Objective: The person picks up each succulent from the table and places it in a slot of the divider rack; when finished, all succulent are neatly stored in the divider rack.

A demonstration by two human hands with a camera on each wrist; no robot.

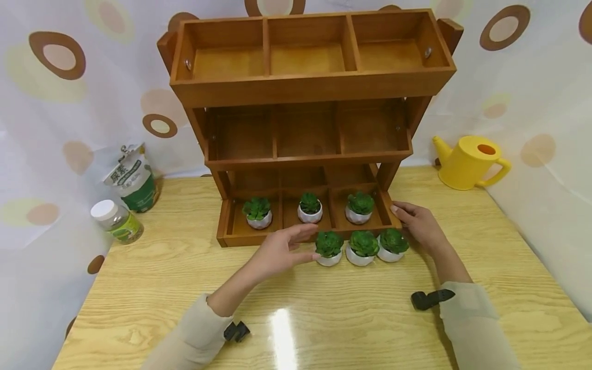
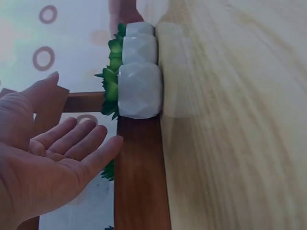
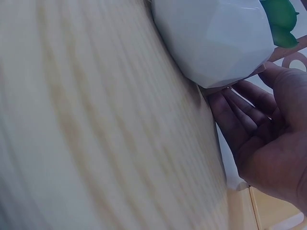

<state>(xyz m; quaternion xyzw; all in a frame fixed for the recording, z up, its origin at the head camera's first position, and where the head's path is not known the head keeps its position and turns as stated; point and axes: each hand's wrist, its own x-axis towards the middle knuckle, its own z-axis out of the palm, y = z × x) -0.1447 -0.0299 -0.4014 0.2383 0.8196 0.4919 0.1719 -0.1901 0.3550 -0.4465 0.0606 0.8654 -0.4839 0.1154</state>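
My left hand (image 1: 281,250) hovers with fingers and thumb spread. Its thumb tip is close to the leftmost of three front potted succulents (image 1: 329,247), and nothing is between the fingers. Beside it on the tabletop stand the middle potted succulent (image 1: 362,247) and the right one (image 1: 392,244), along the front of a wooden tiered shelf (image 1: 302,239). My right hand (image 1: 422,226) touches the right end of the shelf's bottom tier, thumb near its upper edge. In the right wrist view a white faceted pot (image 3: 216,43) partly covers its fingertips.
Three more potted succulents, left (image 1: 259,211), middle (image 1: 310,207) and right (image 1: 359,207), sit one per bottom compartment. A yellow watering can (image 1: 469,163) stands at the back right. A white-capped jar (image 1: 117,222) and a clipped green-and-white bag (image 1: 134,180) stand at the left.
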